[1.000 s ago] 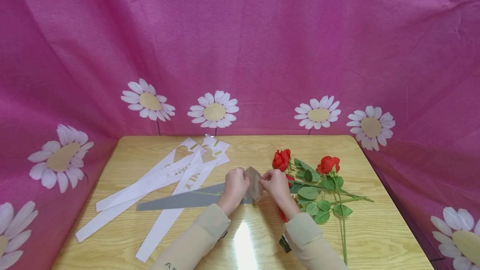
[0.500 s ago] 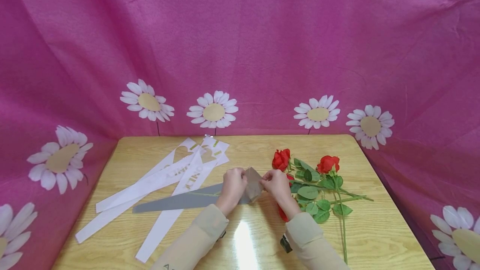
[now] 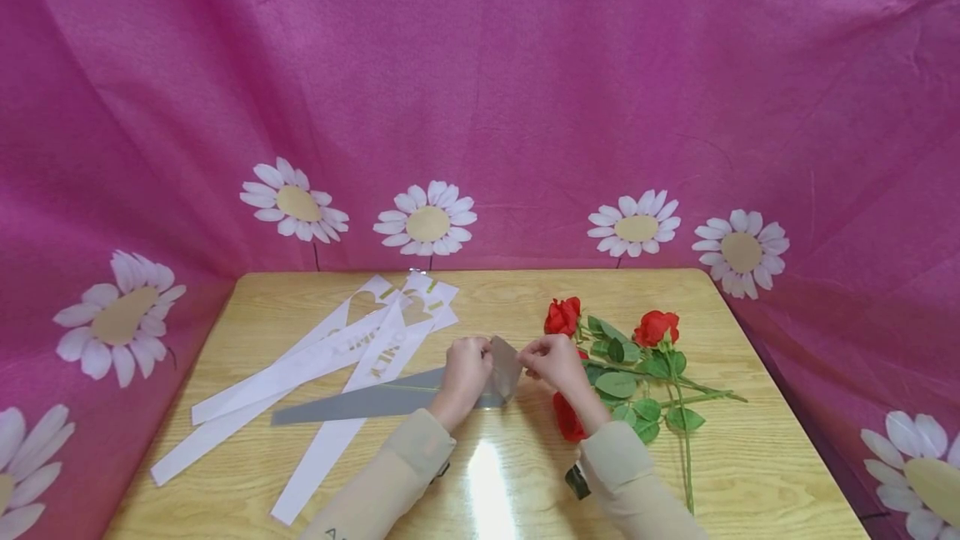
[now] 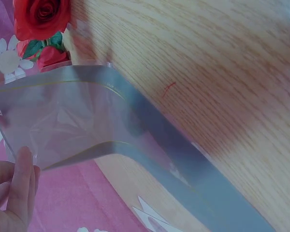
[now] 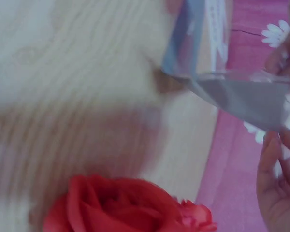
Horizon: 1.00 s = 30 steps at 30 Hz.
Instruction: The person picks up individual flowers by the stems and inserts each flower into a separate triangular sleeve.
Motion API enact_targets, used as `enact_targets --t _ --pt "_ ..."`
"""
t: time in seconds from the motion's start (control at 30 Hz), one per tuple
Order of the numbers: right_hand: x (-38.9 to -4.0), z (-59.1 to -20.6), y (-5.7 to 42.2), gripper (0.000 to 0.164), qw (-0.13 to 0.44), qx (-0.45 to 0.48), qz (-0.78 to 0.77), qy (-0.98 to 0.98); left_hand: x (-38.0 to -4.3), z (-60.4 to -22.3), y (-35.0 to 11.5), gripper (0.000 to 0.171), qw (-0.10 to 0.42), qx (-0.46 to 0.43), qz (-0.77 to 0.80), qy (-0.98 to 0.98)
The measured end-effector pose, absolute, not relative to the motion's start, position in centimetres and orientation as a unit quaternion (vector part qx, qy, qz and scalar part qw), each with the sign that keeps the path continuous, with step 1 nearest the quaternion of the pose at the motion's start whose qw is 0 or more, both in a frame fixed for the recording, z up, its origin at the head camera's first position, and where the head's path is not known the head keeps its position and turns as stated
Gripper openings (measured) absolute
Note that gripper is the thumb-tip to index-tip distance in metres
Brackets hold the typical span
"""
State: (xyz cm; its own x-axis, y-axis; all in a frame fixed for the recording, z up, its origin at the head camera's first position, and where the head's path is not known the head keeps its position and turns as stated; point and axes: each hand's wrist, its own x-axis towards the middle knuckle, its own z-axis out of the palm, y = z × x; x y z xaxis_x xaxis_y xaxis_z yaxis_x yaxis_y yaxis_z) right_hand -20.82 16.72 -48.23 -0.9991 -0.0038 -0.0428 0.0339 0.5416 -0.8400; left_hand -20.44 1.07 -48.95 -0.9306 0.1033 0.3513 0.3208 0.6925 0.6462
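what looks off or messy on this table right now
Nothing is spilled or damaged. The white sleeves lie fanned and overlapping rather than stacked. One rose lies half under the right hand's wrist, apart from the other roses.

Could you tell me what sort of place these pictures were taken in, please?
Probably a home craft or flower-wrapping corner: a wooden table before a pink daisy-print cloth, with artificial roses and flower sleeves laid out.
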Motion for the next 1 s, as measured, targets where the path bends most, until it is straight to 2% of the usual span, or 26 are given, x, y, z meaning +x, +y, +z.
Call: enact_targets --t 0.1,0.33,0.6,0.67,0.83,1.0 --pt "-21.0 -47.4 17.6 0.007 0.007 -0.015 -0.509 0.861 -20.5 -49.0 1.0 0.014 0.145 -0.113 -0.378 -0.907" --pt "-22.3 -46.2 21.9 0.01 -0.134 -0.063 -0.421 0.895 -20.4 -49.0 0.9 0.013 0.14 -0.109 -0.387 -0.905" --pt "-24.0 -46.5 27.3 0.009 -0.29 -0.042 -0.293 0.91 -20.3 -48.9 0.7 0.013 0.116 -0.093 -0.393 -0.907" --pt "-24.2 -46.8 28.4 0.008 -0.315 -0.033 -0.274 0.908 -20.3 -48.9 0.7 0.012 0.115 -0.093 -0.392 -0.908" --pt "-24.8 -48.0 31.2 0.008 -0.327 0.018 -0.249 0.912 -20.3 -49.1 0.8 0.012 0.121 -0.099 -0.388 -0.908" --pt "-24.7 -49.2 33.6 0.01 -0.272 0.067 -0.228 0.933 -20.4 -49.1 0.8 0.012 0.124 -0.102 -0.388 -0.908"
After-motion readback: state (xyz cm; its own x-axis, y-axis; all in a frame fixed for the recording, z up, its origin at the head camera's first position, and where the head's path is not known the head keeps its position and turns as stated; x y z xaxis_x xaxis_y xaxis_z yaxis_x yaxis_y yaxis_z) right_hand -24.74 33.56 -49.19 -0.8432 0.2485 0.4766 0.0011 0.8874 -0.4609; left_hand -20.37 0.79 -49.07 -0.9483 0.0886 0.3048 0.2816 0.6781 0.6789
